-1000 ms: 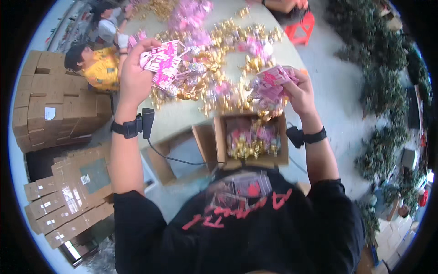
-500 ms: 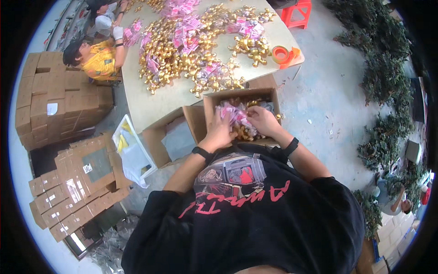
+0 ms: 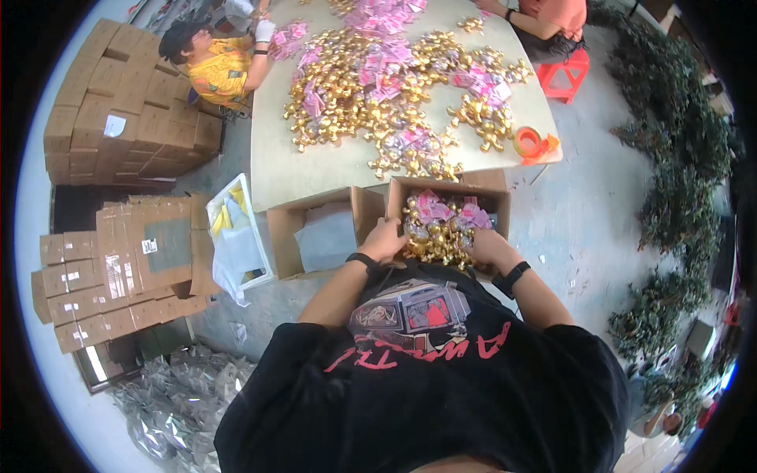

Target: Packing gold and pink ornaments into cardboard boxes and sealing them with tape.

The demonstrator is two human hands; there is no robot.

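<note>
An open cardboard box point(image 3: 507, 206) stands against the table's near edge. It is filled with shiny gold bear-shaped figures point(image 3: 445, 246) and clear packets with pink cards point(image 3: 430, 206). My left hand point(image 3: 383, 241) is at the box's near left corner, curled beside the wall, its thumb close to the gold figures; the tips of its fingers are partly hidden. At the right side my right hand point(image 3: 493, 249) reaches down into the box, and its fingertips disappear among the figures. Whether either hand grips anything does not show.
A second open box point(image 3: 288, 236) with a pale sheet inside adjoins on the left, beside a white crate point(image 3: 251, 211). More gold figures point(image 3: 339, 102) and orange tape point(image 3: 528, 143) lie on the table point(image 3: 272, 169). Co-workers sit around it; a red stool point(image 3: 566, 77) is far right.
My hands have parted from the middle of the box to its left and right sides. The pink packets they were handling now lie on the gold figures. The view has shifted.
</note>
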